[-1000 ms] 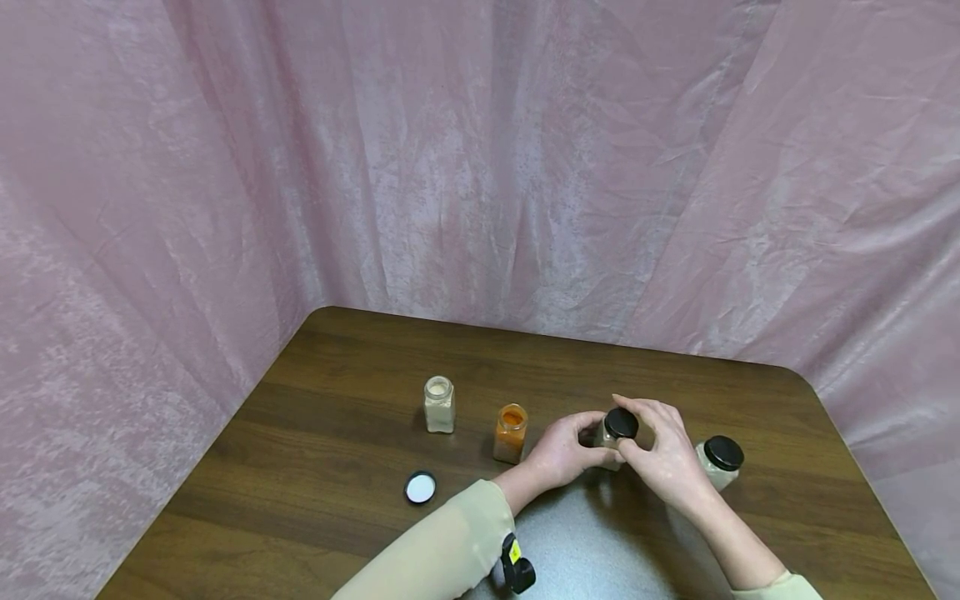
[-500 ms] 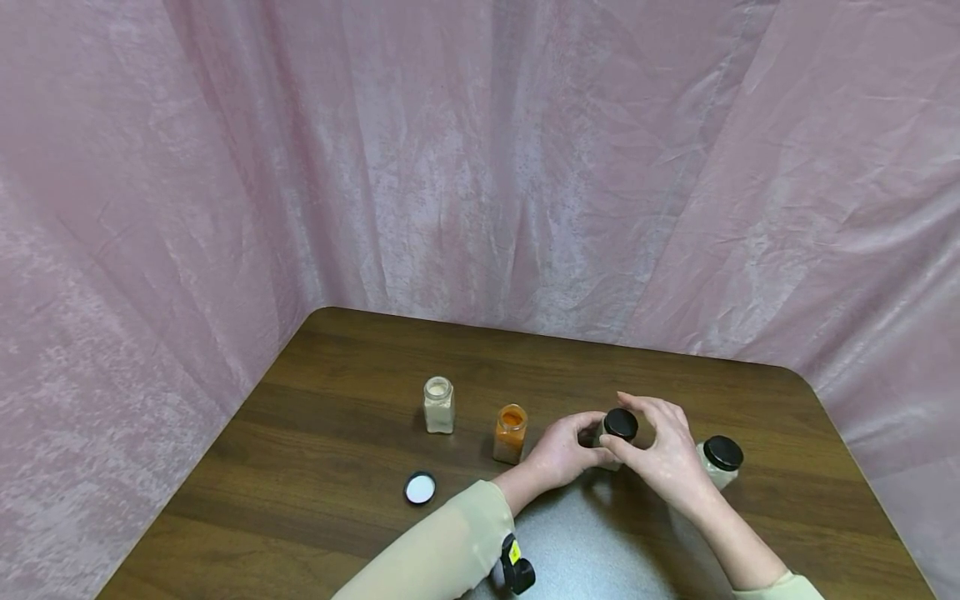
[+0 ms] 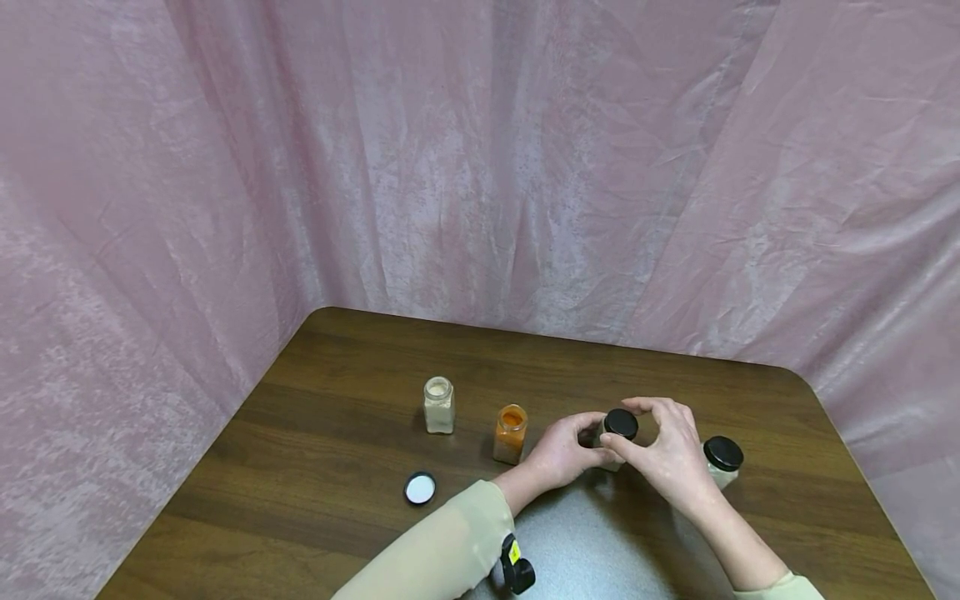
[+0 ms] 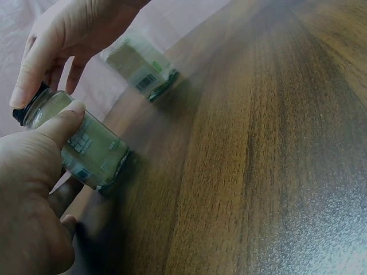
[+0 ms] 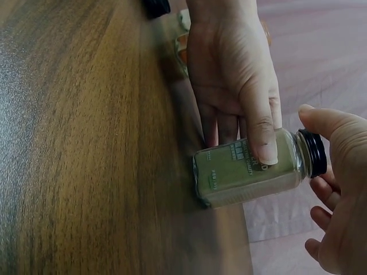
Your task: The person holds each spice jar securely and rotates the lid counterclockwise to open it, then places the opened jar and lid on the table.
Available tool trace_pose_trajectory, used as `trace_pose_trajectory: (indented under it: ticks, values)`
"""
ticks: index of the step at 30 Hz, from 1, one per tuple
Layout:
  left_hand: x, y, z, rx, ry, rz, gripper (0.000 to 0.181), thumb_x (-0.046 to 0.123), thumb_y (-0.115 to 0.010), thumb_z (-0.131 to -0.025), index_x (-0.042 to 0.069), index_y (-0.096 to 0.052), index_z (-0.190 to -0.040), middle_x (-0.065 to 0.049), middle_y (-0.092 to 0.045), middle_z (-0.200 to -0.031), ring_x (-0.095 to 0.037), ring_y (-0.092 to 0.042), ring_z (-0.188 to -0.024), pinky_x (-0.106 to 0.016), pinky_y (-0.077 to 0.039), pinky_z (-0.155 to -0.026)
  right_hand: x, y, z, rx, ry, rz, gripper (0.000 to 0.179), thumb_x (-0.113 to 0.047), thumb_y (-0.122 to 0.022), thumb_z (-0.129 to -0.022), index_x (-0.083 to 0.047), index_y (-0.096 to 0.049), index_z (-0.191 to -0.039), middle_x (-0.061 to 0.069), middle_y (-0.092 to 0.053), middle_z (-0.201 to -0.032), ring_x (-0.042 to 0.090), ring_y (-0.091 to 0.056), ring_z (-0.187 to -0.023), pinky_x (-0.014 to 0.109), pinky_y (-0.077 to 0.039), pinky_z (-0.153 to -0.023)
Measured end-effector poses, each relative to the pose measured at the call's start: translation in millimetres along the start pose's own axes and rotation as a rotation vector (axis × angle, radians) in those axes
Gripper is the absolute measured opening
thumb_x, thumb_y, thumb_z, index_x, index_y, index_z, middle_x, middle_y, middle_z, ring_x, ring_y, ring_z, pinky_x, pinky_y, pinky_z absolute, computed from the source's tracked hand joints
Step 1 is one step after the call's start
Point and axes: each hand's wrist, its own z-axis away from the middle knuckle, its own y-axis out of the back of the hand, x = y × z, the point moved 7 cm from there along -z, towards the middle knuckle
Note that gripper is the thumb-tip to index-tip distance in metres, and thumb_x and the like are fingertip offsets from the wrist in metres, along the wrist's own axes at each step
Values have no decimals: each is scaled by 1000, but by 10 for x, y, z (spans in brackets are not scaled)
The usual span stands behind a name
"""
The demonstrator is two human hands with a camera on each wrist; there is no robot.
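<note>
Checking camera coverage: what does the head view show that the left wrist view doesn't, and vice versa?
Head only: the open pale jar, the open orange jar, the loose lid lying white side up, and the sleeves.

Left wrist only: readable detail, namely the barcode on the right-hand jar and the printing on the held jar.

Both: the left hand gripping the held jar, the right hand at its black lid, the right-hand jar, table and pink curtain.

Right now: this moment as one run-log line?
left hand: grips labelled jar | right hand: curled about its black lid | orange-powder jar: open | pale-powder jar: open | rightmost jar: lidded | loose lid: on table
</note>
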Motion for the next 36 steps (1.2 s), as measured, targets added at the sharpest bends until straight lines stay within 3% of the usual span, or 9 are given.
trace_pose_trajectory:
  ticks: [17, 36]
  values:
    - [-15, -7, -5, -8, 27, 7, 41, 32, -86, -85, 29, -72, -124, 20, -69, -112, 1, -60, -104, -27, -48, -93, 37, -2, 10, -21, -50, 28, 61, -51, -87, -79, -10, -65, -118, 9, -59, -115, 32, -41, -123, 49, -33, -93]
    - [-11, 2, -2, -7, 30, -14, 47, 33, -86, -86, 29, -70, -130, 19, -67, -117, -2, -61, -109, -28, -48, -95, -19, 3, 18, -39, -10, 6, 48, -42, -85, -84, -15, -70, -120, 6, -61, -119, 32, -39, -127, 52, -33, -93]
